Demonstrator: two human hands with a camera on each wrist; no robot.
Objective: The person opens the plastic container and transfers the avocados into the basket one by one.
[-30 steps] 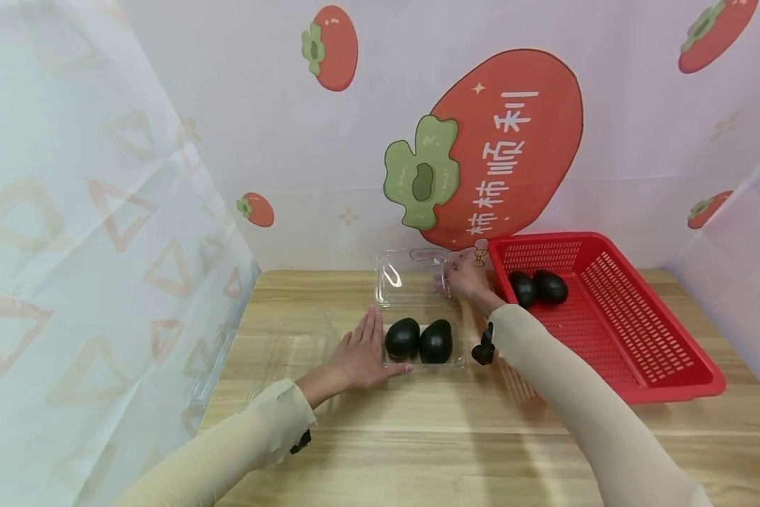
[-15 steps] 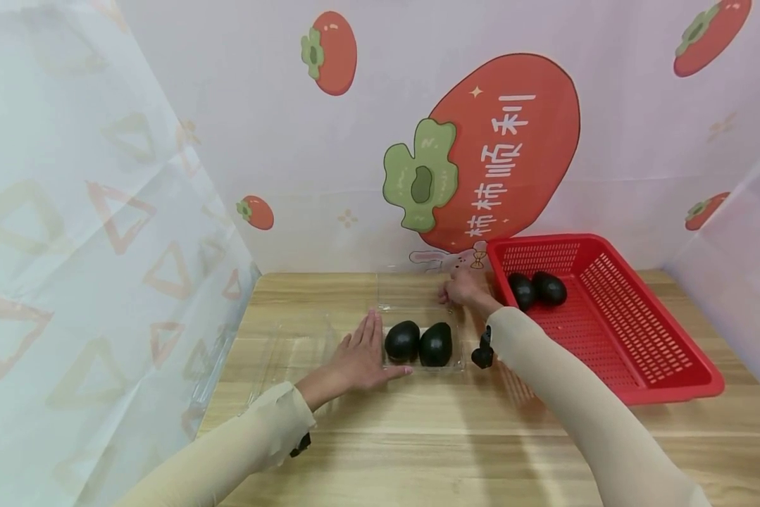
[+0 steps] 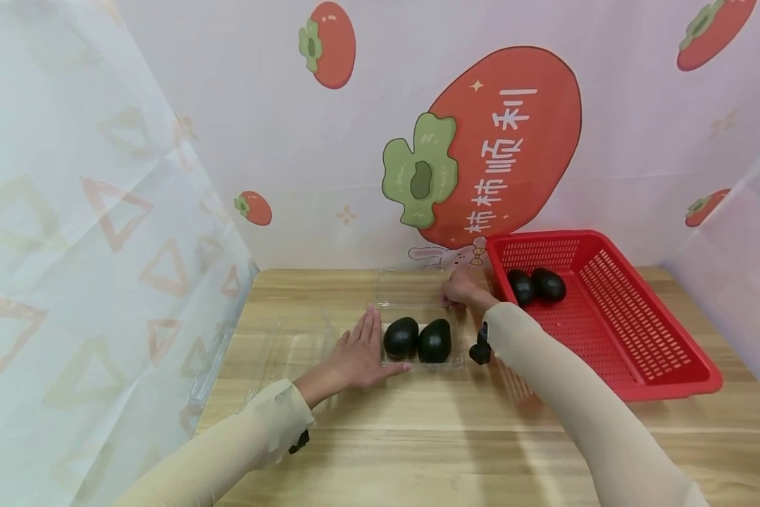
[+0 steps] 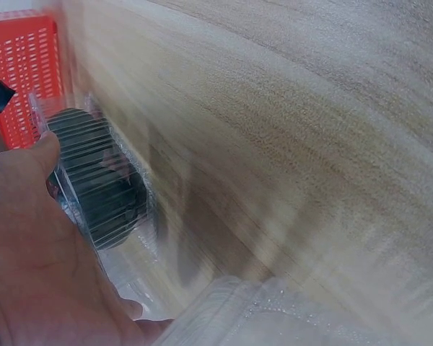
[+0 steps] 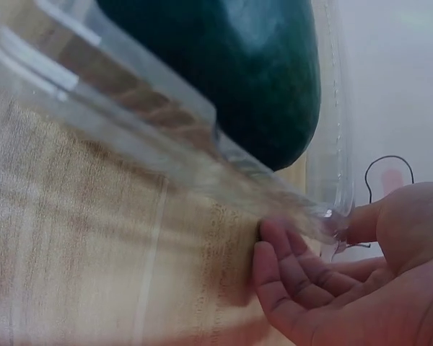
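Two dark avocados point(image 3: 401, 338) sit side by side in a clear plastic clamshell box point(image 3: 458, 363), its see-through lid point(image 3: 408, 289) folded back toward the wall. My left hand point(image 3: 354, 359) lies along the box's left side, fingers straight and thumb along the front edge; the left wrist view shows this hand point(image 4: 50, 252) against the box wall. At the back right corner, my right hand point(image 3: 463, 287) pinches the clear plastic edge. In the right wrist view its thumb meets that corner, fingers point(image 5: 270, 270) curled beneath, with an avocado point(image 5: 238, 65) behind the wall.
A red perforated basket point(image 3: 684, 389) stands at the right with two more avocados point(image 3: 548, 285) in its back left part. Another clear plastic container point(image 3: 291, 352) lies left of my left hand. A printed cloth wall point(image 3: 316, 239) borders the wooden table.
The lid has tipped further back and lies lower than a second ago. My right hand has shifted slightly downward at the corner with fingers more curled. My left hand stays put.
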